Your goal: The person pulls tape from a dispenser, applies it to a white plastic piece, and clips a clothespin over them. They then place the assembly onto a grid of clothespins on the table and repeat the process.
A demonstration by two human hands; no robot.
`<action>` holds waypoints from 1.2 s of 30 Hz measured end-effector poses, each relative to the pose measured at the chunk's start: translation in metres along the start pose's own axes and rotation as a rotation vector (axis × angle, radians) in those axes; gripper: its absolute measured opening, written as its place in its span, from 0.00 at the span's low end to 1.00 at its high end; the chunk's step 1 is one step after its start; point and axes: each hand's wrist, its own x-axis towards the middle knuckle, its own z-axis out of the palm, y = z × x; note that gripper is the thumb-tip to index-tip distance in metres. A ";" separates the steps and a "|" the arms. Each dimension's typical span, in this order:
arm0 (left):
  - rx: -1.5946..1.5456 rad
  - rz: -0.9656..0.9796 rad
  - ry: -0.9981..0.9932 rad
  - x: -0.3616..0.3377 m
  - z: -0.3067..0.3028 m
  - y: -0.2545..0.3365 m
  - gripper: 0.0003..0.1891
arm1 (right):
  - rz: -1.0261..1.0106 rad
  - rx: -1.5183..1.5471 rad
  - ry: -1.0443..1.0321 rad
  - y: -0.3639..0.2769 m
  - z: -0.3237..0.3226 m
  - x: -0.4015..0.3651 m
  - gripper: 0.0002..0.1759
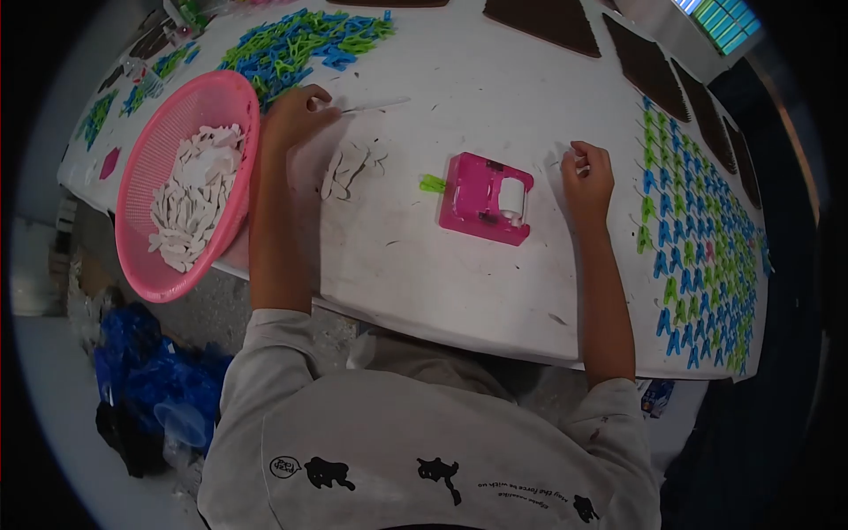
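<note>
My left hand point(299, 115) is at the upper left of the table, its thumb and fingers pinching a thin whitish stick point(380, 105) that points right. My right hand point(587, 177) is right of the pink tape dispenser point(468, 199), its fingers curled; a faint thin thing shows at the fingertips, too small to make out. A green clip point(432, 183) touches the dispenser's left side. Some white pieces point(344, 168) lie on the table between my left hand and the dispenser. The pink basket point(141, 168), holding many white pieces point(199, 190), is beside my left forearm.
A pile of blue and green clips point(300, 44) lies beyond my left hand. Rows of similar clips point(698, 256) cover the table's right side. Dark brown mats point(645, 66) line the far edge. Blue plastic bags point(159, 367) lie below the table at left.
</note>
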 end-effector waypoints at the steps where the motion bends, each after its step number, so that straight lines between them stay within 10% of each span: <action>1: -0.002 -0.020 0.001 -0.008 -0.002 0.009 0.23 | -0.012 -0.013 0.000 -0.001 0.001 0.003 0.12; 4: -0.056 0.068 -0.130 -0.013 0.013 0.028 0.23 | 0.027 -0.033 -0.027 -0.004 0.000 0.003 0.12; 6: 0.166 0.252 0.399 0.000 0.035 0.021 0.19 | 0.046 -0.031 -0.037 -0.002 -0.001 0.001 0.12; 13: 0.176 0.169 0.197 0.009 0.034 0.001 0.13 | 0.092 -0.028 -0.065 -0.001 -0.003 -0.002 0.12; 24: -0.078 -0.016 0.623 0.011 0.038 0.004 0.09 | 0.094 0.015 -0.076 0.008 -0.002 -0.003 0.12; 36: 0.095 -0.369 0.337 -0.007 0.013 0.017 0.14 | 0.129 0.020 -0.101 0.007 -0.003 -0.003 0.12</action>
